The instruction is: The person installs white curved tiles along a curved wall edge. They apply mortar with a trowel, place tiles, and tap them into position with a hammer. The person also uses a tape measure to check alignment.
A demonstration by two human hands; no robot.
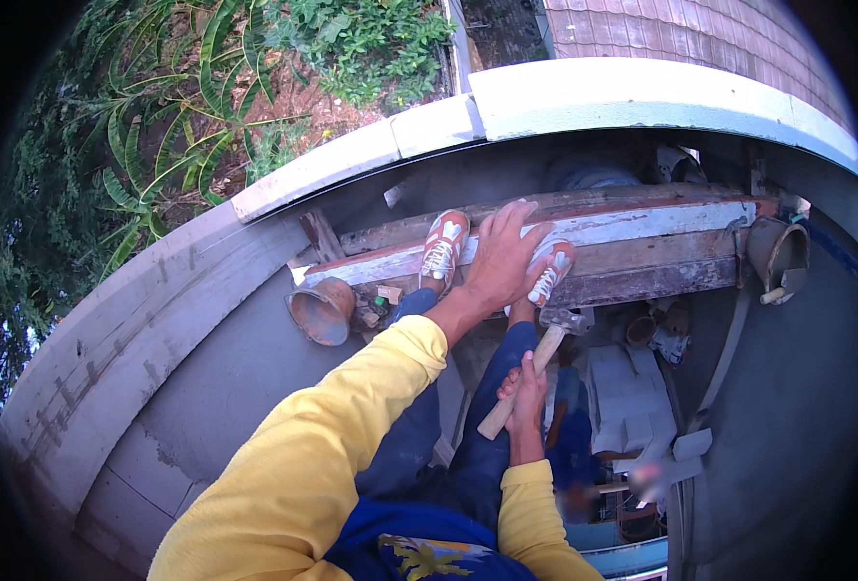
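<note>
Left hand (501, 257) lies spread, fingers wide, on the worn paint-streaked wooden plank (642, 247); right hand (526, 392), below it, grips the wooden-handled steel hammer (535, 363), head just under the plank.

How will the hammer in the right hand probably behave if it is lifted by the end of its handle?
The hammer is probably top-heavy: its metal head sits far from the right hand. The wooden handle looks stiff and should not bend. Bare wood likely grips well, and the fingers wrap it fully.
</note>
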